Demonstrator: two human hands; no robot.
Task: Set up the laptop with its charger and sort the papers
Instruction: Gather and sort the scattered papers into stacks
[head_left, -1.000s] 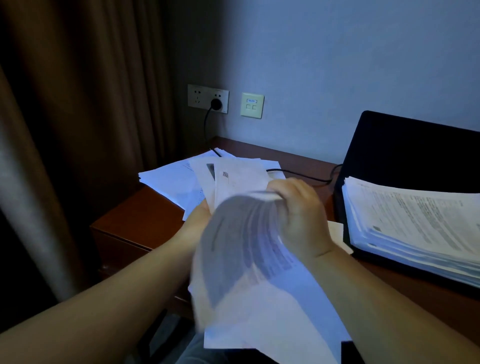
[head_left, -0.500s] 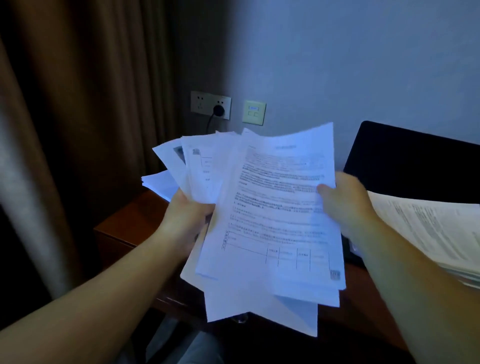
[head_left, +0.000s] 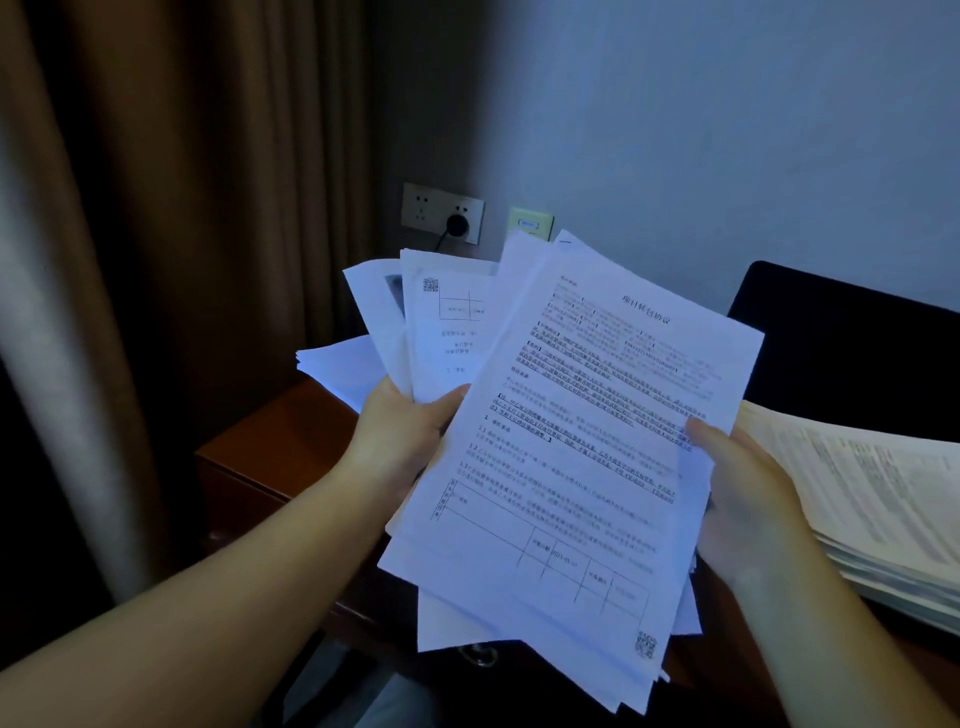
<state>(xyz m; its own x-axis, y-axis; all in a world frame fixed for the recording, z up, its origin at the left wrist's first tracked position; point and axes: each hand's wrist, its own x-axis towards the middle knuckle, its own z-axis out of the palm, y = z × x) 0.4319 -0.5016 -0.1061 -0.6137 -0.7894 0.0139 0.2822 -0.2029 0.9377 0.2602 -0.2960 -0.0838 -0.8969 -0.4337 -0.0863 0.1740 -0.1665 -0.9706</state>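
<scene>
Head view: fanned sheaf of papers held up over the desk. Left hand grips left edge, thumb on top; right hand pinches right edge. Light, floppy, slippery sheets; best squared and gripped at both side edges.

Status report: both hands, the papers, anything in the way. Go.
Left hand grips fanned white printed sheets. Right hand pinches the top sheet's right edge. Thick paper stack lies right, against the black laptop. Nothing blocking.
</scene>
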